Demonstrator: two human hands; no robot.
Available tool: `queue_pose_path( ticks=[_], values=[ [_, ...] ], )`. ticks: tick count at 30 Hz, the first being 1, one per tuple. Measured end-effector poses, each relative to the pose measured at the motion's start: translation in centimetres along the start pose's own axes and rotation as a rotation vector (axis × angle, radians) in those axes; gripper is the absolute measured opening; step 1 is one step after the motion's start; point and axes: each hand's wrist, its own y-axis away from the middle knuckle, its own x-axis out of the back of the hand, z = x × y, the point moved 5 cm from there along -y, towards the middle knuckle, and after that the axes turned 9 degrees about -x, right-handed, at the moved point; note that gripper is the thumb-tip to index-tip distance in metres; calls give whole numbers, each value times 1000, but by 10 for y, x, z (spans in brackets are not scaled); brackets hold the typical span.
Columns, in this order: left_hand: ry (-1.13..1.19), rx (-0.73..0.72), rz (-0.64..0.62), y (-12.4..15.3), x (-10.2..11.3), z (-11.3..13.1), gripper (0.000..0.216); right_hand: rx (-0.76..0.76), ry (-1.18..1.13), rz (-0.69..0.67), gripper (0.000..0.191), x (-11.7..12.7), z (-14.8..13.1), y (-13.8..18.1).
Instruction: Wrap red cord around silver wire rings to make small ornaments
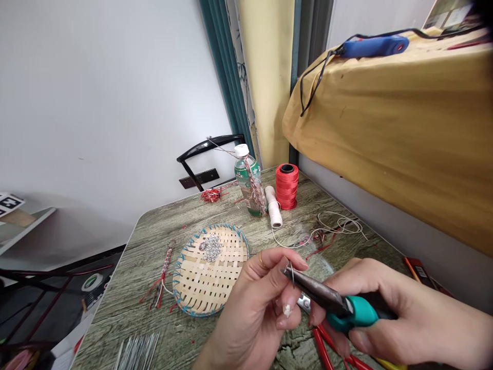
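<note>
My right hand (379,308) is wrapped round the teal handles of a pair of needle-nose pliers (327,298), whose dark jaws point left and pinch a thin metal wire piece (291,271). My left hand (265,298), a ring on one finger, pinches that same wire at the plier tips. Both hands hover over the wooden table's (154,231) near edge. Just left of them lies a round woven bamboo tray (210,272) with a small heap of silver metal rings (211,247).
A plastic bottle (250,180) wrapped in braided cord, a red thread spool (287,186) and a white spool (274,208) stand at the back. Loose cords (335,228), a braided strap (164,272), metal pins (138,352) and red-handled tool (335,354) lie about. A yellow-covered shelf (393,133) overhangs right.
</note>
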Motion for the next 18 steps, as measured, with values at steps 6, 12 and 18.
queue_pose_path(
  ticks=[6,12,18],
  values=[
    [-79,-63,19,-2,3,3,8,-7,14,9,31,-1,-8,2],
    [-217,-116,45,-3,5,10,10,-67,-79,71,24,-1,-16,6],
    [-302,-171,51,-3,6,13,11,-109,-67,35,28,-1,-12,6]
  ],
)
